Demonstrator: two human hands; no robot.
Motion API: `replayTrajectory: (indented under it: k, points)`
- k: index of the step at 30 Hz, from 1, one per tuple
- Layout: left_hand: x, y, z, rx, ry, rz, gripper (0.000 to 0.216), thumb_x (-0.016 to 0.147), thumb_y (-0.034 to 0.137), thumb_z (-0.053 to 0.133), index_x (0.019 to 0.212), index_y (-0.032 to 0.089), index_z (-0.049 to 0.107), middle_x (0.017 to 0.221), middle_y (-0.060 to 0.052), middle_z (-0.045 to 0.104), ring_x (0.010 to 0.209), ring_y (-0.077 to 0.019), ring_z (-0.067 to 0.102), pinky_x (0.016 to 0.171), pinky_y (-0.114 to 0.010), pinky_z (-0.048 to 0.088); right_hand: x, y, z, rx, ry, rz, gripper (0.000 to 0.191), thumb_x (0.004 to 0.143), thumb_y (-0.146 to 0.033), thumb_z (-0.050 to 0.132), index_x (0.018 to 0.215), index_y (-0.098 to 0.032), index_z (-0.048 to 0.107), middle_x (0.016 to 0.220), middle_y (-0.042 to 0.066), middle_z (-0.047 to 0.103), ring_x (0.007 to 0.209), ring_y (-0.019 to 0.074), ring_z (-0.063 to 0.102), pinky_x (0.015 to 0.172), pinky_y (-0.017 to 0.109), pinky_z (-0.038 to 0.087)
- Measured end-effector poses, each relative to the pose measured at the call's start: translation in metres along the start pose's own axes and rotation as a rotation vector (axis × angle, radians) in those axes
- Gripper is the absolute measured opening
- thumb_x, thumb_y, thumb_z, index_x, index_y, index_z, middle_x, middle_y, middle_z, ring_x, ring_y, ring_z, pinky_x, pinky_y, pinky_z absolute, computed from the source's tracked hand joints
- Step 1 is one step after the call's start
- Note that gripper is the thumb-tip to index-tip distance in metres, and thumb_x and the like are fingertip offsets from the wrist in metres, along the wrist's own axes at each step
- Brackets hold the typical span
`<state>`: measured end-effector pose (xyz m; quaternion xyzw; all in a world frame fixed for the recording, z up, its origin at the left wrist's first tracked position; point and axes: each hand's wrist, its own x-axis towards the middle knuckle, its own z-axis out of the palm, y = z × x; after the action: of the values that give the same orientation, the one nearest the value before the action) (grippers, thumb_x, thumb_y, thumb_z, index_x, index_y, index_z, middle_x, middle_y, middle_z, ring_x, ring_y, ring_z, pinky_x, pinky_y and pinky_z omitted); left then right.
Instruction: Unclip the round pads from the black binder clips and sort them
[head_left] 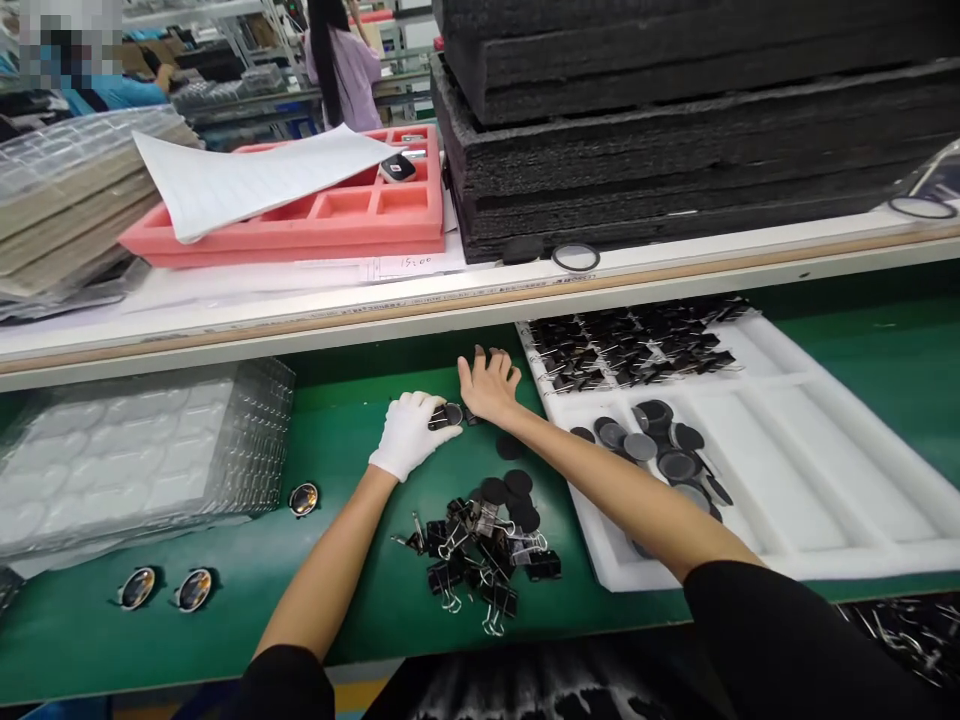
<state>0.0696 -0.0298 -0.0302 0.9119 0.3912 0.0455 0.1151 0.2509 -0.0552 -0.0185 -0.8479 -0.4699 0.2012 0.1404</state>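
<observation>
Clip (437,418) and round disc (454,413) sit in the closed grip of our gloved left hand (409,435), over the green surface (352,590) left of the white tray (787,470). Our bare right hand (491,387) is nearer that tray, its grip loosely spread beside a second clip (472,416); we cannot tell whether they touch. Also left of the tray we see loose black discs (517,482) and heaped binder clips (480,560); farther left, three round amber-tinted pieces (194,590) and stacked clear trays (135,440). Beyond the tray, black foam slabs (675,160) rest on a shelf (360,310).
</observation>
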Motion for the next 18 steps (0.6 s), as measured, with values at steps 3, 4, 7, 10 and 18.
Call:
replayTrajectory:
  k: [3,4,7,10,18]
  points:
    - [0.0,0.001,-0.001,-0.027,-0.01,-0.004,0.048,0.087,0.056,0.083,0.123,0.025,0.074,0.123,-0.005,0.072,0.115,-0.0271,0.061,0.095,-0.039,0.043,0.001,0.008,0.005,-0.02,0.063,-0.039,0.064,0.114,-0.048,0.022,0.169,-0.016,0.034,0.17,0.019,0.024,0.161,0.0328,0.014,0.129,0.06,0.019]
    - [0.0,0.002,-0.001,-0.034,-0.014,-0.008,0.048,0.087,0.055,0.084,0.124,0.026,0.074,0.123,-0.005,0.072,0.115,-0.0273,0.061,0.095,-0.04,0.043,0.002,0.01,0.006,-0.017,0.072,-0.042,0.063,0.114,-0.046,0.023,0.168,-0.016,0.035,0.169,0.019,0.025,0.161,0.0327,0.014,0.129,0.06,0.019]
    - [0.001,0.003,-0.001,-0.048,-0.021,-0.012,0.05,0.086,0.055,0.085,0.125,0.026,0.074,0.126,-0.005,0.071,0.116,-0.0278,0.061,0.095,-0.04,0.043,0.004,0.016,0.008,0.014,0.067,-0.025,0.06,0.114,-0.043,0.023,0.165,-0.016,0.039,0.167,0.018,0.028,0.16,0.0316,0.016,0.128,0.06,0.019]
    - [0.001,0.004,0.0,-0.056,-0.028,0.001,0.052,0.086,0.057,0.084,0.126,0.026,0.074,0.127,-0.007,0.071,0.117,-0.0285,0.06,0.094,-0.04,0.042,0.005,0.021,0.011,0.033,0.066,-0.027,0.058,0.114,-0.042,0.02,0.163,-0.017,0.041,0.166,0.017,0.03,0.16,0.0292,0.016,0.129,0.06,0.018]
    - [0.006,0.012,0.003,-0.077,-0.038,0.037,0.054,0.087,0.058,0.083,0.128,0.024,0.073,0.128,-0.009,0.07,0.119,-0.029,0.06,0.096,-0.04,0.043,0.006,0.025,0.016,0.059,0.14,-0.053,0.053,0.114,-0.041,0.023,0.153,-0.017,0.049,0.16,0.018,0.036,0.157,0.0301,0.02,0.128,0.061,0.018]
